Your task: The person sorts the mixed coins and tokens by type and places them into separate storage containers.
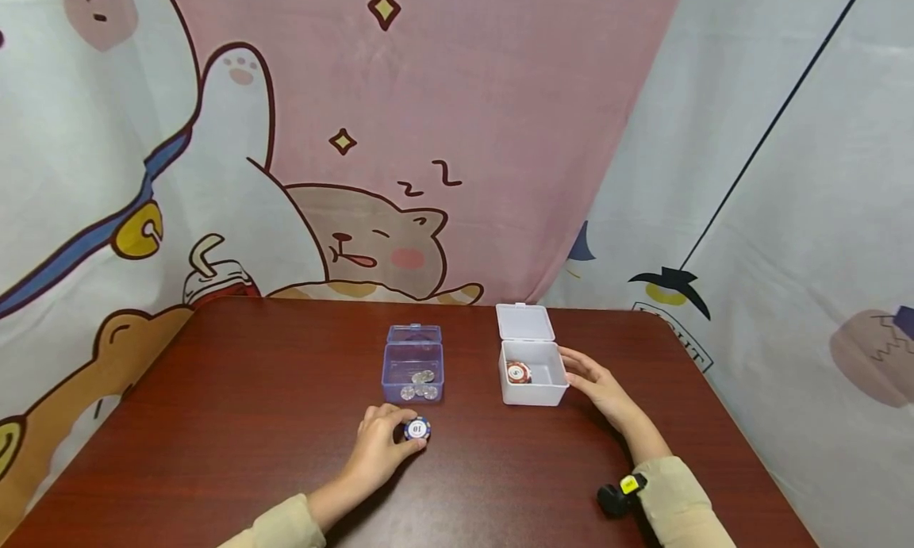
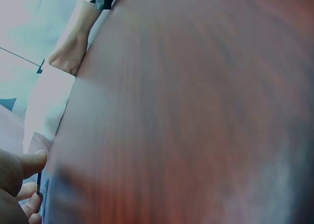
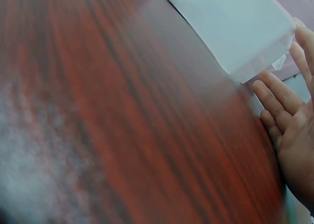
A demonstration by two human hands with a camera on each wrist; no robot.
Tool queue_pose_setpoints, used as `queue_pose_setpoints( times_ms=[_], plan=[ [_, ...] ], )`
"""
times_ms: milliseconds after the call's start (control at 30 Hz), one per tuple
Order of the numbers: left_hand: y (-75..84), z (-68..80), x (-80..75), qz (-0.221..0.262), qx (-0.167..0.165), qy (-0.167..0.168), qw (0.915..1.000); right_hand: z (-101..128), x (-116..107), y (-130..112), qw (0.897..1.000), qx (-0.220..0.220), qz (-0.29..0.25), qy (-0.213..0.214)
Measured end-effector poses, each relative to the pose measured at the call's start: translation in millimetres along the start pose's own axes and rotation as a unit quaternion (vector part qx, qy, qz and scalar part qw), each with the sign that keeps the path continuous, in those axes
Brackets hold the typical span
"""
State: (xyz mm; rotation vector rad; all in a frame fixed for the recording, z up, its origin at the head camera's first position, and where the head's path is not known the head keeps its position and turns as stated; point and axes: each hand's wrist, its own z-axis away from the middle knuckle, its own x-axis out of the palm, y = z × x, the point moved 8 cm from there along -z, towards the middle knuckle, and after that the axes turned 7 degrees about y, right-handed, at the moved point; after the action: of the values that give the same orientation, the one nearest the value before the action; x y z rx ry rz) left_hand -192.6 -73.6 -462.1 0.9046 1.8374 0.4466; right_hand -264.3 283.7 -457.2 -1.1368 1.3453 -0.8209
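My left hand point(image 1: 378, 442) pinches a blue-and-white poker chip point(image 1: 417, 428) marked 10 between thumb and fingers, just in front of the purple see-through box point(image 1: 412, 358). In the left wrist view the chip point(image 2: 39, 182) shows edge-on as a thin dark line. Several clear round pieces point(image 1: 423, 384) lie in the purple box, its lid tipped back. With fingers extended, my right hand point(image 1: 600, 389) rests at the right side of the white box point(image 1: 535, 394). That box's lid is raised, and a red-and-white poker chip point(image 1: 517, 372) lies inside at the left.
Both boxes stand toward the back of the dark red-brown table point(image 1: 300, 373). Behind its far edge hangs a printed cloth point(image 1: 485, 96) with cartoon cats. A black strap device point(image 1: 620, 496) sits at the right wrist.
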Motion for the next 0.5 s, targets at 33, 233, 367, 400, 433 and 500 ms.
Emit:
queue_pose_setpoints(
  times_ms=[33, 233, 367, 400, 433, 500],
  plan=[
    [2.1, 0.1, 0.3, 0.002, 0.003, 0.001, 1.0, 0.2, 0.3, -0.7, 1.0, 0.001, 0.0, 0.0],
    [16.2, -0.4, 2.7, 0.008, 0.026, 0.006, 0.9996, -2.2, -2.0, 7.4, 1.0, -0.002, 0.003, 0.001],
    [22.9, -1.6, 7.7, 0.009, 0.038, 0.004, 0.9992, -6.4, -5.1, 21.9, 1.0, -0.001, -0.002, 0.004],
    [24.5, -2.2, 8.8, 0.01, 0.041, 0.003, 0.9991, -7.6, -6.1, 26.2, 1.0, 0.001, -0.003, 0.006],
    [26.0, -2.8, 9.9, 0.011, 0.043, 0.004, 0.999, -7.9, -6.3, 27.8, 1.0, 0.0, -0.003, 0.006],
    [29.5, -4.4, 11.4, 0.014, 0.049, 0.007, 0.9987, -8.2, -6.5, 29.8, 1.0, -0.002, -0.001, 0.005]
  ],
)
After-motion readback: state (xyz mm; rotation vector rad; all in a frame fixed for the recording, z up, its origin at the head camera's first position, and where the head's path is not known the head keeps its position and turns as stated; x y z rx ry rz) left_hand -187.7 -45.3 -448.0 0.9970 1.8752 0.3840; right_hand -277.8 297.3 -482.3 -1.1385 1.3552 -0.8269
